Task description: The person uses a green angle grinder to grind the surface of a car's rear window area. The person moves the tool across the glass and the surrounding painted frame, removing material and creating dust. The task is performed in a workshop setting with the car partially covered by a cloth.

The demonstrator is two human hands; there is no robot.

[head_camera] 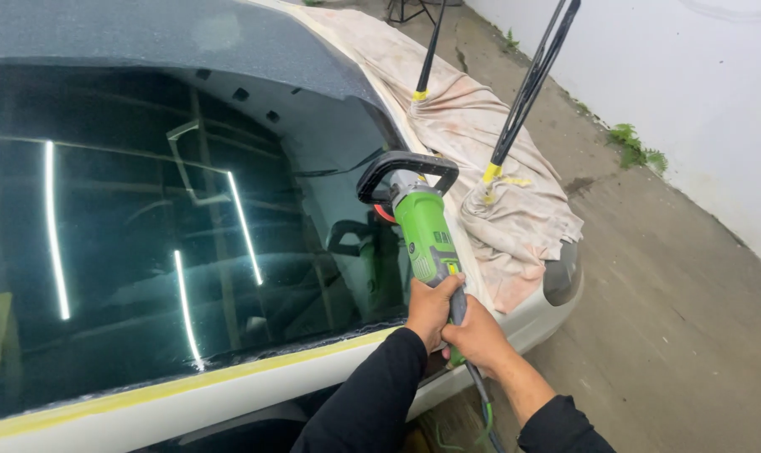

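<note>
A person leans over the front of a pale car, and both arms, in black sleeves, reach up from the bottom edge of the view. The left hand (pixel 431 309) is wrapped around the rear grip of a green polishing machine (pixel 422 231), fingers curled tight on the body just below its yellow switch. The right hand (pixel 479 337) sits directly behind it, closed on the tail end of the same tool, where a dark power cable (pixel 479 394) drops away toward the floor. The two hands touch each other.

The polishing machine points away from the person, tilted up along the right-hand edge of the windscreen (pixel 171 243). Its black loop handle (pixel 407 172) stands at the far end, and a sliver of red shows beneath the head, close against the glass near the pillar; whether the pad actually touches the glass is hidden by the tool's body.

The windscreen is dark and reflects several bright strip lights. A line of yellow masking tape (pixel 187 384) runs along its nearer edge, beside the white bodywork. Past the tool, a stained, pinkish cloth (pixel 498 193) is draped over the bonnet, and two wiper arms (pixel 523 92) stand raised through it, each with a band of yellow tape at its foot. To the right lies a grey concrete floor (pixel 674 335) and a white wall (pixel 699 101), with a small green weed (pixel 636 147) at its base.
</note>
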